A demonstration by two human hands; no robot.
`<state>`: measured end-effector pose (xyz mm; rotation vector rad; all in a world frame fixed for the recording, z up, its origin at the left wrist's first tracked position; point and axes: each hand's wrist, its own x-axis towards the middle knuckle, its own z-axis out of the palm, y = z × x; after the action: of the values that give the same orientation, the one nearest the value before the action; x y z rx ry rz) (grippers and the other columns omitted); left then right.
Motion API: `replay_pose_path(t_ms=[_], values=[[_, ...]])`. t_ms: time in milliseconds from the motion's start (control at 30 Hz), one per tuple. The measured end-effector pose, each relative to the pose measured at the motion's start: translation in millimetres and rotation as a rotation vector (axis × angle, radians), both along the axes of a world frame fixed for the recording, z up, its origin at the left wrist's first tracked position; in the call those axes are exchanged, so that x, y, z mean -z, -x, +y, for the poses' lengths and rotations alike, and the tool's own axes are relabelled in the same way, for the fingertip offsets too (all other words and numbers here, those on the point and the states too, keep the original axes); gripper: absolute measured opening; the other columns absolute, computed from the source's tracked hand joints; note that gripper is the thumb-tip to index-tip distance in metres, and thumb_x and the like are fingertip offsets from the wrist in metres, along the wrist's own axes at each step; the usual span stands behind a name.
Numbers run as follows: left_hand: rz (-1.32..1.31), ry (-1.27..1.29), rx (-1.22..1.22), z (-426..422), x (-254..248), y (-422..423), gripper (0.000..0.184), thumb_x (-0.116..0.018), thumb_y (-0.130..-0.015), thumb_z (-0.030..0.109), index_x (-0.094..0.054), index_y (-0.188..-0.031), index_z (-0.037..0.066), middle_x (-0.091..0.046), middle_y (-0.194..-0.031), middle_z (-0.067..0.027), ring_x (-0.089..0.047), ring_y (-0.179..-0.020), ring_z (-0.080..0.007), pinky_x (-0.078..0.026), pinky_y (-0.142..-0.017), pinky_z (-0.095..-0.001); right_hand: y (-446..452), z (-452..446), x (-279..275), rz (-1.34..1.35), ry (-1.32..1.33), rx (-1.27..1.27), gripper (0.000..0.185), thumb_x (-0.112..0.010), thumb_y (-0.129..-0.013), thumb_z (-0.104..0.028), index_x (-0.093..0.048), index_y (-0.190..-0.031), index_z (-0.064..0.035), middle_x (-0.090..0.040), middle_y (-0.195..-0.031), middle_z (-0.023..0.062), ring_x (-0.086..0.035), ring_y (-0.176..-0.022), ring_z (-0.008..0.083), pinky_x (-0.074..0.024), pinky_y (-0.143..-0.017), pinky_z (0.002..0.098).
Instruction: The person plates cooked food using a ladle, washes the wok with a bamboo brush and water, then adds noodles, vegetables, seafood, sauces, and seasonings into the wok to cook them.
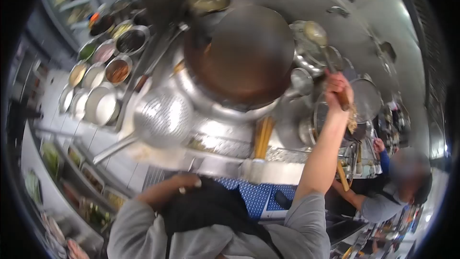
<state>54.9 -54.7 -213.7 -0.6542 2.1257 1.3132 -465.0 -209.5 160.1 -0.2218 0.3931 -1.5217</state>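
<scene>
We find the ladle point(316, 34) at two o'clock in the view, its bowl above the metal bowls point(303, 80) to the right of the wok point(239, 95), and motion blur keeps us from telling whether it touches them or what it carries. We judge it stiff, not fragile, fairly light yet heavier at the bowl end — so the brown grip point(343, 101) is the place to hold, as the metal may be hot or slick. The right hand point(339, 90) has its fingers wrapped around the handle, some grip jutting out below the fist toward five o'clock. That arm stretches nearly straight, from the sleeve at five o'clock to the fist between two and three. At seven o'clock the left hand point(186, 182) lies against the apron point(206, 213), elbow bent — we cannot tell whether its fingers are curled or loose.
</scene>
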Motion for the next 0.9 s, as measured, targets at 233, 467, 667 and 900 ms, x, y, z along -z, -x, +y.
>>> replay_pose_path(t_ms=[233,467,667,900], values=[[-0.16,0.23,-0.262,-24,-51,-144,0.068,-0.081,-0.061,0.037,-0.063,-0.119,0.006,-0.07,-0.106,-0.0213,-0.067,-0.101,-0.0366,-0.054,-0.088,-0.0435,-156,91,6,-0.431,-0.011,-0.037,0.06,-0.045,-0.105,-0.02,-0.019,-0.145,0.0152,-0.046,-0.082,0.0049,-0.046,-0.056,0.0104,-0.0404,-0.048,0.0266],[0.292,0.529,-0.711,-52,-203,-190,0.061,-0.082,-0.06,0.032,-0.065,-0.111,0.006,-0.062,-0.12,-0.0242,-0.059,-0.114,-0.0384,-0.049,-0.095,-0.0442,-234,126,49,0.799,-0.555,0.17,0.039,-0.057,-0.094,-0.009,-0.048,-0.127,0.0088,-0.056,-0.07,0.0039,-0.048,-0.044,0.0094,-0.0383,-0.033,0.0227],[-0.06,0.949,-0.625,-59,-207,-253,0.052,-0.081,-0.061,0.035,-0.07,-0.106,0.012,-0.056,-0.119,-0.0195,-0.053,-0.115,-0.0382,-0.041,-0.098,-0.0542,-219,93,37,1.574,-0.499,0.131,0.047,-0.062,-0.087,-0.002,-0.055,-0.134,0.0016,-0.056,-0.064,0.0016,-0.05,-0.041,0.011,-0.0387,-0.036,0.0254],[-0.255,0.976,-0.713,-33,-215,-213,0.048,-0.082,-0.054,0.022,-0.068,-0.098,0.01,-0.054,-0.111,-0.0154,-0.052,-0.108,-0.0362,-0.042,-0.092,-0.0494,-94,-10,30,2.312,-0.577,0.576,0.038,-0.066,-0.076,-0.011,-0.067,-0.11,0.0041,-0.069,-0.081,0.0224,-0.071,-0.073,0.035,-0.0548,-0.07,0.0433]])
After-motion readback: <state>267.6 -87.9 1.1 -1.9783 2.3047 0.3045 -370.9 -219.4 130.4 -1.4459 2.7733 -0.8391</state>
